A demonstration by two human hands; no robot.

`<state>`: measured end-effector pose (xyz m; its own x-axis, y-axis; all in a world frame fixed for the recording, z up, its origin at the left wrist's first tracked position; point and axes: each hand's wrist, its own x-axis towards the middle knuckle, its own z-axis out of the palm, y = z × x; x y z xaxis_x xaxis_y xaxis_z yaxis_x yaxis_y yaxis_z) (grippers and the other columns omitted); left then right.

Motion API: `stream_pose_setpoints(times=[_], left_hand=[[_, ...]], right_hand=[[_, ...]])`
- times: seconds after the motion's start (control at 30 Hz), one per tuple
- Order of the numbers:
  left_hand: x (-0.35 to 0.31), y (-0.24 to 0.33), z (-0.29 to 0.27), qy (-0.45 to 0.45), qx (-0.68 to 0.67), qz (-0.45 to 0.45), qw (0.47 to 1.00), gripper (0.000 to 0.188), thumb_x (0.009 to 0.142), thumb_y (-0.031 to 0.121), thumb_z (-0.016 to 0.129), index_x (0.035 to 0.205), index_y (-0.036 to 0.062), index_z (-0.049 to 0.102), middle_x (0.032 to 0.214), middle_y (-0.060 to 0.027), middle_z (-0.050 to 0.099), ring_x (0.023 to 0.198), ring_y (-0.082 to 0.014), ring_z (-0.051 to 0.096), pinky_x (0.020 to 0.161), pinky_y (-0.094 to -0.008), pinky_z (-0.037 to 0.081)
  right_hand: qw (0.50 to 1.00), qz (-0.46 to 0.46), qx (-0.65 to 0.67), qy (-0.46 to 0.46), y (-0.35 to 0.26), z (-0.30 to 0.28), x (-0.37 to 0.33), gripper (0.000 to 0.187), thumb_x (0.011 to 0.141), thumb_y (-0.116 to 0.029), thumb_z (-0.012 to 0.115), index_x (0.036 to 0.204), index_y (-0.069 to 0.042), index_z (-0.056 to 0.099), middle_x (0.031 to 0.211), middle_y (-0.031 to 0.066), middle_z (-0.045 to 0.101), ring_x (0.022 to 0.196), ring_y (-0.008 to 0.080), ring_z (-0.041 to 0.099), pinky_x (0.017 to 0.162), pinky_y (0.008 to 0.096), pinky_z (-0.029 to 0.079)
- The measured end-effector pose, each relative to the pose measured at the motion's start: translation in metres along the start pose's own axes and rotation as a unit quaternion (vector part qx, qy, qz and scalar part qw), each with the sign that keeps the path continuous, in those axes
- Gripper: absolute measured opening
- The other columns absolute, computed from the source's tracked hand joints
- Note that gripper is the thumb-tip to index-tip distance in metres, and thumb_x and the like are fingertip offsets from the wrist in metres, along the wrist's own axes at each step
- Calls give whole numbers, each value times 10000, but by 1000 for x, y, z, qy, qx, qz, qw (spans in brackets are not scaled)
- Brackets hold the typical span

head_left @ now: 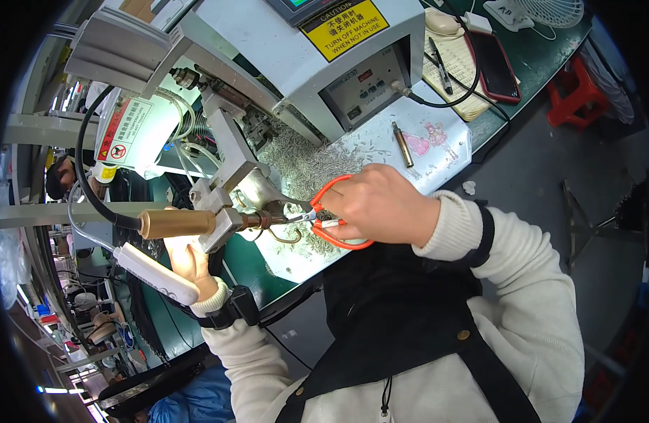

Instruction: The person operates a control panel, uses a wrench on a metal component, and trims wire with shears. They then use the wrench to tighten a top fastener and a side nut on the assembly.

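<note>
My right hand [381, 204] is closed around the red-orange loop handles of a pair of scissors [327, 185]. The short metal blades point left and reach the dark metal tip of the machine's soldering head. A thick brass-coloured cylinder [176, 223] is clamped in that head, with a black cable running from its left end. My left hand [188, 258] is behind and below the cylinder, palm partly in view. Its fingers are hidden by the cylinder and clamp, so what they hold cannot be made out. In front of that wrist is a white elongated plastic housing [155, 273].
A grey machine box [367, 88] with a control panel stands at the back. Many small metal clippings [303, 158] litter the white work surface. A loose brass rod [402, 144] lies to the right, near a notebook [462, 99], pen and phone [494, 67]. Beyond is a red stool [577, 92].
</note>
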<state>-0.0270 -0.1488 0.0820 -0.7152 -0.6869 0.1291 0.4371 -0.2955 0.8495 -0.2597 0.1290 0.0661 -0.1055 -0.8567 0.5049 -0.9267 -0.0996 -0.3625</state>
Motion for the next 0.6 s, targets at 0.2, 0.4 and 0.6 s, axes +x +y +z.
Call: stream_pose_setpoints(times=[0.2,0.4,0.6], left_hand=[[1,-1,-6,4,-26,3,1000,434,949,201,422,1294,-44,326,1212,-212,495,1063,-284,554,854,-396,532],[-5,1,14,45,28,-7,999,448,810,9,534,1233,2,389,1096,-135,508,1000,-232,536,865,-338,497],[-8,3,15,27,44,-19,998,522,725,-74,614,1196,25,413,1010,-103,522,948,-212,535,872,-333,479]], right_hand=[[999,-36,7,-19,14,-1,6,291,675,-314,685,688,-64,538,577,41,531,504,214,565,458,315,425],[998,53,-19,-12,-22,-6,-6,297,685,-311,673,676,-53,526,557,48,517,454,207,547,434,304,412],[989,112,-88,-23,-57,-3,-10,271,698,-289,655,670,-53,525,546,43,512,430,181,534,416,287,400]])
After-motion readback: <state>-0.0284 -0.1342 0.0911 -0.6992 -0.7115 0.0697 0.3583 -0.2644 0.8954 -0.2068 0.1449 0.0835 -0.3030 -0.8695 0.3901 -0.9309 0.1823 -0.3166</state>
